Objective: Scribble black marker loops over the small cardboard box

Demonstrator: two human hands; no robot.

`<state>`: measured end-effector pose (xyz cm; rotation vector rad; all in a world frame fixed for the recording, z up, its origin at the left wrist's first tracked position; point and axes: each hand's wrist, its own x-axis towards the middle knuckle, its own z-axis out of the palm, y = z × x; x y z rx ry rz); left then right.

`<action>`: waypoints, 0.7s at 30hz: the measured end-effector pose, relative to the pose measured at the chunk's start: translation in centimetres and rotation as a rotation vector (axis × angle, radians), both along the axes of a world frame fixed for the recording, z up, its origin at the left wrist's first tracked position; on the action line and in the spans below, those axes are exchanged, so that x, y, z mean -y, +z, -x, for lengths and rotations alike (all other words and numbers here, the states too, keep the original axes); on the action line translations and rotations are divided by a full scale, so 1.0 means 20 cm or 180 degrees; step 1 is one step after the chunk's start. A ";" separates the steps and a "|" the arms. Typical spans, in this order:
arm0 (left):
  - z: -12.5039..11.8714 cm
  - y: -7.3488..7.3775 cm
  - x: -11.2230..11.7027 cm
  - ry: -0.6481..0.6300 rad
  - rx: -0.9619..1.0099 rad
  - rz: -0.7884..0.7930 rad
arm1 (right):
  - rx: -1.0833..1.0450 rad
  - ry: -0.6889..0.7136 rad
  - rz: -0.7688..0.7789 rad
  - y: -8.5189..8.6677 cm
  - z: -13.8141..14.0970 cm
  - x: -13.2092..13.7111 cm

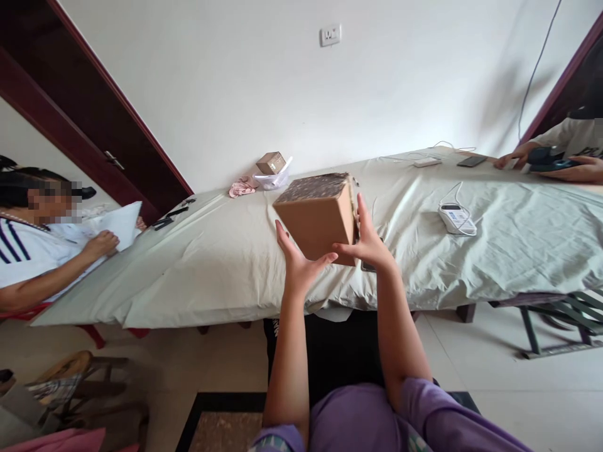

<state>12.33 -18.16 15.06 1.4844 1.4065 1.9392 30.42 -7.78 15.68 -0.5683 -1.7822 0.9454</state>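
Both my hands grip a brown cardboard box [313, 226], held tilted in front of me above the cloth-covered table. Its upper face is dark and mottled, and its near face is plain brown. My left hand [299, 260] wraps the lower left side, thumb lying across the near face. On the right side, my right hand [367, 242] presses with its thumb on the front and its fingers up along the edge. The fingers behind the box are hidden. A dark flat object [369, 266] lies on the table, partly covered by my right hand.
A pale cloth [211, 270] covers the long table. Toward the wall sit a small box [271, 163], a plastic bag [276, 181] and a pink cloth [242, 186]. A white device with a cable [456, 218] and a phone [472, 161] lie right. People sit at both ends.
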 end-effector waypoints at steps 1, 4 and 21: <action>-0.02 0.00 -0.01 0.0128 -0.0013 -0.0138 | 0.0116 -0.0034 -0.0185 -0.01 0.03 0.00; -0.05 -0.01 -0.04 0.0688 -0.0129 -0.0246 | 0.0366 0.0064 -0.0644 -0.02 0.09 0.02; 0.14 -0.03 0.10 -0.1312 0.1713 0.0403 | -0.1014 0.0987 0.2038 -0.27 0.11 -0.10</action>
